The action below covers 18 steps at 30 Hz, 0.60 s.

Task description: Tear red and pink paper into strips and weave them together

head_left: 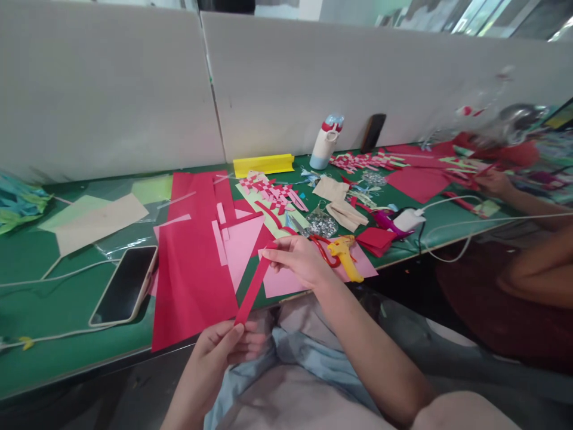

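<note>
A narrow red paper strip (pixel 253 289) is stretched between my two hands, above the table's front edge. My left hand (pixel 228 343) pinches its lower end, and my right hand (pixel 293 258) pinches its upper end. Just left of the strip lies a large red paper sheet (pixel 192 269), with pink strips and a pink sheet (pixel 244 242) on its right side. Beyond my right hand is a woven red and pink paper piece (pixel 273 190) on light green paper. Red-handled scissors (pixel 329 254) and a yellow glue gun (pixel 347 260) rest beside my right wrist.
A phone (pixel 125 286) lies at the left near white cables. A bottle (pixel 326 143) and a yellow folded strip (pixel 263 165) stand by the partition (pixel 134 89). A white plug adapter (pixel 408 220) sits at the right. Another person's hand (pixel 492 182) is at work farther right.
</note>
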Motion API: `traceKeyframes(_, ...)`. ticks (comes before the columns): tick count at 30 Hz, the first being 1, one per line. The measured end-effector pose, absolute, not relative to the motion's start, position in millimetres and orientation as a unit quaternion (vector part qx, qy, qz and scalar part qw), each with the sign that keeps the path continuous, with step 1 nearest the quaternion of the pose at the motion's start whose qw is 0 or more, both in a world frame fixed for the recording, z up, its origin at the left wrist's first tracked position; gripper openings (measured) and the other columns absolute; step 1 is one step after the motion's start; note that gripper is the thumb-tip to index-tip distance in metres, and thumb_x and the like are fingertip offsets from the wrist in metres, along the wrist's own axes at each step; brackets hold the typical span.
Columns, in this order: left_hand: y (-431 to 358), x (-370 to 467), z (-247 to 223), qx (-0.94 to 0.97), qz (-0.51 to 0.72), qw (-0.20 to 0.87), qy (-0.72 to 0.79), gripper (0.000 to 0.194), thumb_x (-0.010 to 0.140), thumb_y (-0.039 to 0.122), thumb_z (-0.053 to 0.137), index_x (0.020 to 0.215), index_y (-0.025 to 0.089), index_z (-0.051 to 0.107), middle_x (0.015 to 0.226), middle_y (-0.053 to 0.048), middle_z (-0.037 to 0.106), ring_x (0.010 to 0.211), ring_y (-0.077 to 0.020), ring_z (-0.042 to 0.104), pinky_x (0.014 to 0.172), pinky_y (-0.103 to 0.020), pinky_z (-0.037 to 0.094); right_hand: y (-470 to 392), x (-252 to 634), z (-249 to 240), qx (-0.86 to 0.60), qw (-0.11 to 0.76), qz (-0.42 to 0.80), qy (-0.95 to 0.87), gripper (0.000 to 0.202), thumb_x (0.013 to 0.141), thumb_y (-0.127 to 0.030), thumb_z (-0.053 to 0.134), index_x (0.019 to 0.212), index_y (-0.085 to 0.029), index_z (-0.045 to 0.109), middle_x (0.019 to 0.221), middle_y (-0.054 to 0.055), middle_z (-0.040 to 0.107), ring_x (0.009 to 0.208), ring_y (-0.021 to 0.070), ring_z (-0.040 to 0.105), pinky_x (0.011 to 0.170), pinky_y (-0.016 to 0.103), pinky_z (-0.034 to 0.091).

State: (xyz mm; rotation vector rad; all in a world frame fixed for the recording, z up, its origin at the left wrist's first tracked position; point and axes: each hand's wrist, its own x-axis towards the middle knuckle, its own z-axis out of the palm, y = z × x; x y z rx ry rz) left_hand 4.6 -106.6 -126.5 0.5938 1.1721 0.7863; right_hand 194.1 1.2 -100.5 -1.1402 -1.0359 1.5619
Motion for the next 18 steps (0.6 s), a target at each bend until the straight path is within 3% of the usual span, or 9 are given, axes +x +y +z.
traceKeyframes(11,-108,-17,-135,0.274,0.331,0.722,0.543,0.035,0.071,0.045,0.073,0.084,0.012,0.075,0.08,-0.013,0.075,0.074,-0.0214,0.071,0.069,-0.028,0.055,7,200,-105,-0.465,0.441,0.636,-0.43,0.033,0.055,-0.039,0.083,0.07,-0.012,0.07,0.055,0.0,0.063,0.048,0.008,0.057,0.051,0.022,0.048)
traceKeyframes(18,-110,-17,-135,0.279,0.327,0.716,0.549,0.034,0.072,0.045,0.072,0.082,0.013,0.075,0.075,-0.011,0.075,0.067,-0.0187,0.069,0.065,-0.026,0.054,8,199,-128,-0.49,0.457,0.603,-0.433,0.032,0.055,-0.038,0.081,0.056,-0.012,0.063,0.046,-0.003,0.056,0.043,0.006,0.049,0.047,0.019,0.041)
